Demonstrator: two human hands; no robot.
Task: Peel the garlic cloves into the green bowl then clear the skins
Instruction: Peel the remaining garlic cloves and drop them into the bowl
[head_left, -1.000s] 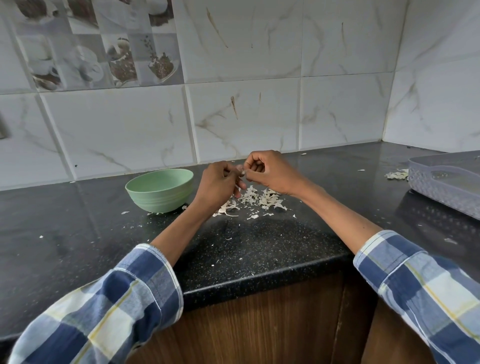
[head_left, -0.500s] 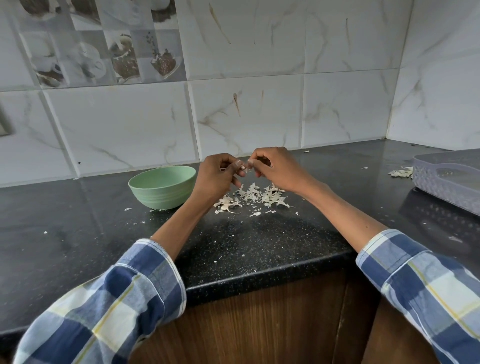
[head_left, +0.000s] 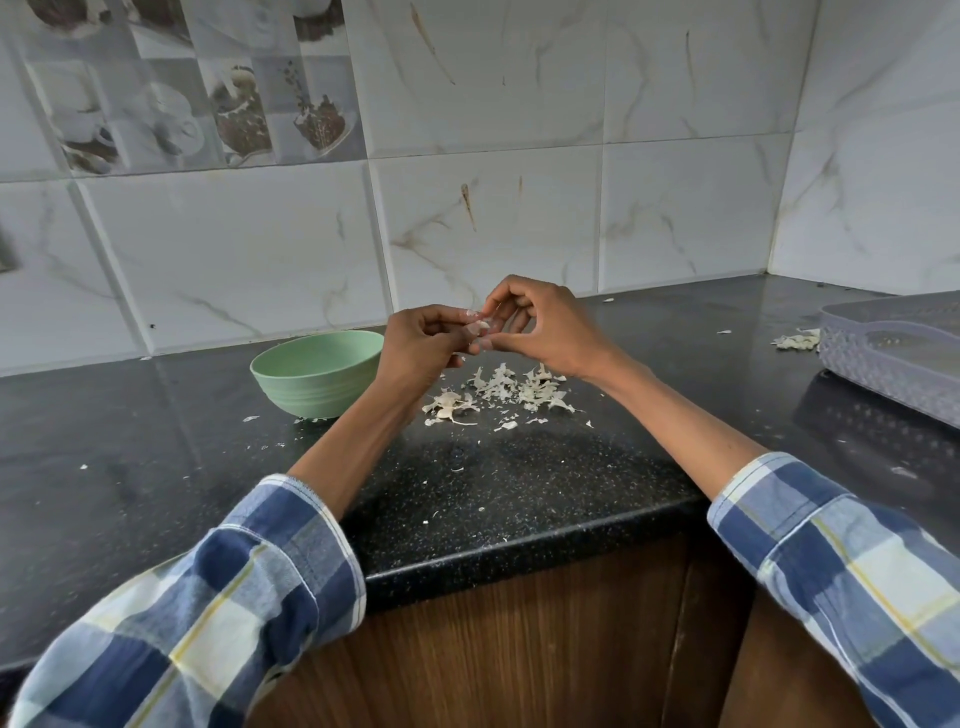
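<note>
Fingers (head_left: 491, 340) of both hands curled, pinching one garlic clove (head_left: 478, 326) between left hand (head_left: 418, 351) and right hand (head_left: 545, 327), above skins (head_left: 506, 392) scattered on the black counter (head_left: 519, 478); green bowl (head_left: 317, 371) just left; grey basket (head_left: 893, 353) far right

On the surface (head_left: 519, 483) the bowl (head_left: 317, 371) stands at about 10 o'clock from the pile of skins (head_left: 501, 392). Both hands meet above the pile, the left hand (head_left: 421, 345) just right of the bowl, the right hand (head_left: 545, 327) beside it, a garlic clove (head_left: 478, 327) between them. A basket (head_left: 893, 353) sits at 3 o'clock, well apart, more skins (head_left: 795, 341) just left of it.
</note>
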